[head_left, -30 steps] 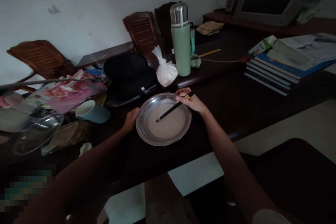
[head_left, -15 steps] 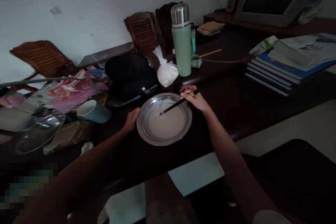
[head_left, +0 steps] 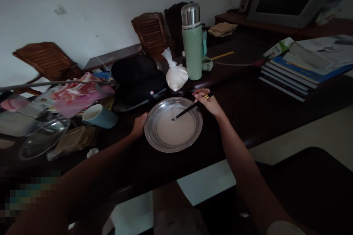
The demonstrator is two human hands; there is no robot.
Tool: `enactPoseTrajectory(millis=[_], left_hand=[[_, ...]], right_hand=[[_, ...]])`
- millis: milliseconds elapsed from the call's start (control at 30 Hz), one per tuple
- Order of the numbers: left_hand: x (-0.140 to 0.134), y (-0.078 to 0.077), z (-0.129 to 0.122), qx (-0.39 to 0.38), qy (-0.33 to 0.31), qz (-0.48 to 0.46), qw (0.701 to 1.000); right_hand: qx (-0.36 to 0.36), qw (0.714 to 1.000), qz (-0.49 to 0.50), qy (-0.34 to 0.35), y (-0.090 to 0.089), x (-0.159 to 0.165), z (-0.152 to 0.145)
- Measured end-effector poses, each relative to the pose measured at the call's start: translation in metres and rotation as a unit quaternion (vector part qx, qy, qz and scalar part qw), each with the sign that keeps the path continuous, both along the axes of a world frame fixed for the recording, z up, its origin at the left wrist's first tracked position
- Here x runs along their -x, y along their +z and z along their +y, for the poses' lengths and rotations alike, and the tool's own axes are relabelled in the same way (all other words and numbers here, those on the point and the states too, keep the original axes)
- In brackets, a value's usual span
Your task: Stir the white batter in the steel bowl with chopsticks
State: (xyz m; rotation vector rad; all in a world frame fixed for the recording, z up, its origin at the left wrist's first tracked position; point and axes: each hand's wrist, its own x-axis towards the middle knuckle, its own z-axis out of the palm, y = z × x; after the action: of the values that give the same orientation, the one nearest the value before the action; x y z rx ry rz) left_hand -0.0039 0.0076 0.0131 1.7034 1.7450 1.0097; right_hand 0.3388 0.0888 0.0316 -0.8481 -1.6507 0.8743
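A round metal bowl [head_left: 149, 137] stands on the dark table, holding a pale, smooth batter [head_left: 176, 130]. My left hand [head_left: 139, 126] grips its left rim, thumb on the edge and the other fingers mostly hidden. Dark chopsticks [head_left: 187, 110] with gold bands are pinched in my right hand [head_left: 208, 102], above the bowl's upper right rim. Their tips reach into the batter near its middle. Just behind the bowl sits a tied clear bag of white powder [head_left: 176, 76], next to a green thermos [head_left: 192, 51] with a steel cap.
Left of the bowl lie a light blue mug [head_left: 103, 116], a clear lid [head_left: 45, 139] and pink plastic bags [head_left: 77, 95]. A black bag [head_left: 138, 80] is behind. Stacked books [head_left: 298, 69] stand at right, a small green cup [head_left: 207, 64] by the thermos. The table's front edge is close.
My right hand has shifted slightly to the right, and the chopstick tips have moved right through the batter. My left hand still holds the bowl's rim.
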Motion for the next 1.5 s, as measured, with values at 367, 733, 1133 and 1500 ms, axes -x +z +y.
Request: enactPoseTrajectory(millis=[367, 733, 1133, 1500], left_hand=[[0.0001, -0.0014, 0.0003, 0.002, -0.001, -0.009, 1.000], [-0.0027, 0.0023, 0.0000, 0.005, 0.002, -0.028, 1.000], [-0.0047, 0.0039, -0.0015, 0.010, 0.013, -0.044, 0.999], [-0.0029, 0.0025, -0.0020, 0.010, 0.015, -0.033, 0.999]], right_hand=[[-0.004, 1.000, -0.014, 0.008, -0.0013, 0.0007, 0.0008], [-0.001, 0.999, -0.031, 0.024, -0.0008, 0.0030, 0.0004], [0.000, 1.000, -0.015, 0.022, -0.0004, 0.0009, 0.0013], [-0.003, 0.999, -0.028, 0.032, 0.0017, 0.0011, -0.0008]])
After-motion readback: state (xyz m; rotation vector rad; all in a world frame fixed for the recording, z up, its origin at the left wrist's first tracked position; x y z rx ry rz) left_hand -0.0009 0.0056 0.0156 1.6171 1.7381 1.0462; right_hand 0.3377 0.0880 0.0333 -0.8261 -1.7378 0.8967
